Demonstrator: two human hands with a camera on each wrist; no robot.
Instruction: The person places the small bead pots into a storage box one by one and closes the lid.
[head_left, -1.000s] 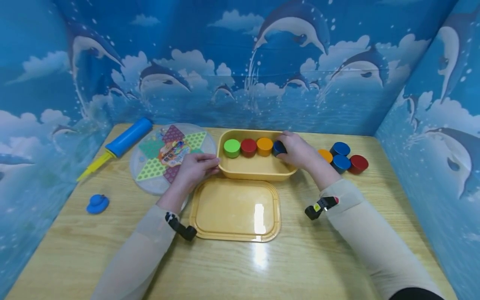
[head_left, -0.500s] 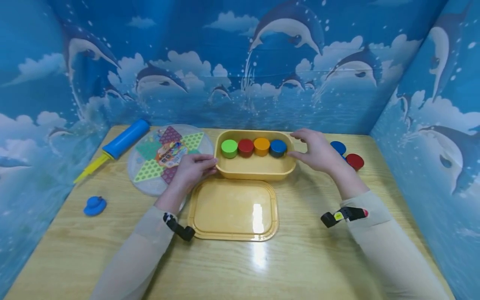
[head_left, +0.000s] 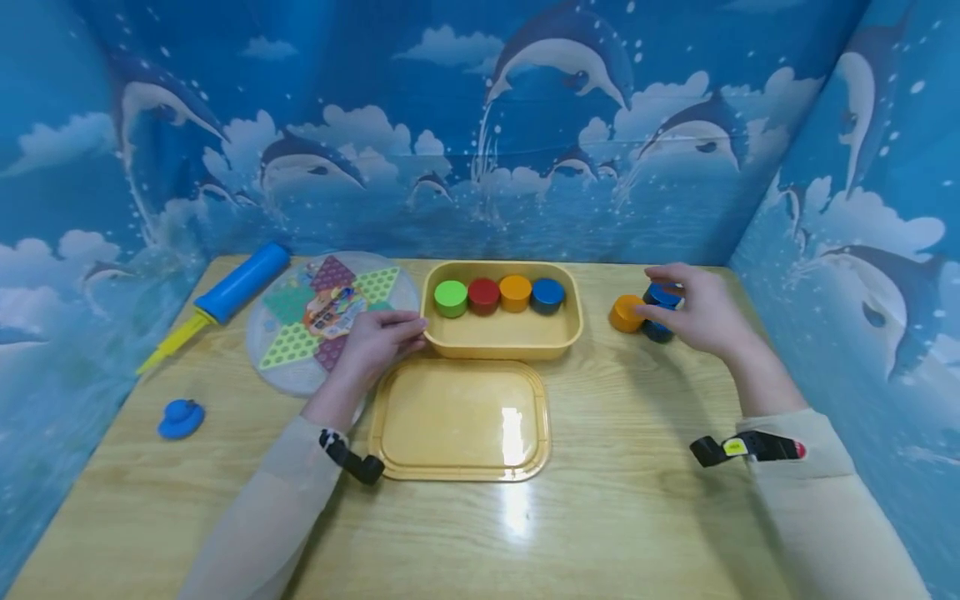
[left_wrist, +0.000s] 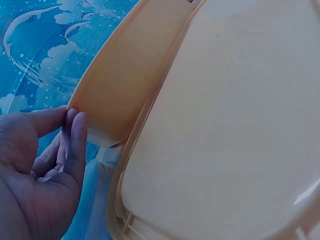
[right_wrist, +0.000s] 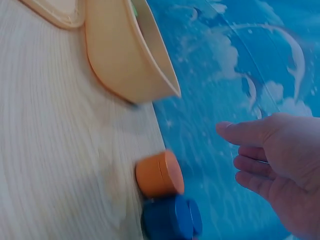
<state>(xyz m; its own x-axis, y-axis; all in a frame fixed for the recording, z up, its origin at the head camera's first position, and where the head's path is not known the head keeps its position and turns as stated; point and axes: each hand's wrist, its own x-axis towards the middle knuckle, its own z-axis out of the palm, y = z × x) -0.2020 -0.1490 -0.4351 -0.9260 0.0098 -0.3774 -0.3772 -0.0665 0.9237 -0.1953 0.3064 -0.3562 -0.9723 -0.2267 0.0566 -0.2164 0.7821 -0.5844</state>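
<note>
A yellow plastic box (head_left: 502, 335) stands at the back middle. Inside, a row of small round tubs runs left to right: green (head_left: 451, 299), red (head_left: 483, 297), orange (head_left: 515, 294) and blue (head_left: 547, 296). My left hand (head_left: 377, 343) pinches the box's left rim between thumb and fingertips, as the left wrist view shows closely. Over at the right, my right hand (head_left: 701, 312) hovers with fingers spread beside another orange tub (head_left: 627, 313) and blue tubs (head_left: 660, 318), holding nothing. The red tub seen earlier on that side is hidden behind the hand.
A flat yellow lid (head_left: 461, 421) lies in front of the box. Left of it are a round Chinese checkers board (head_left: 330, 321), a blue and yellow pump (head_left: 242, 285) and a small blue hat-shaped piece (head_left: 181, 418). Dolphin-printed cloth (head_left: 420, 158) walls the table's back and sides.
My right hand released the blue tub in the box, withdrew and moved right to the loose tubs. My left hand stays at the box. The view shifted slightly.
</note>
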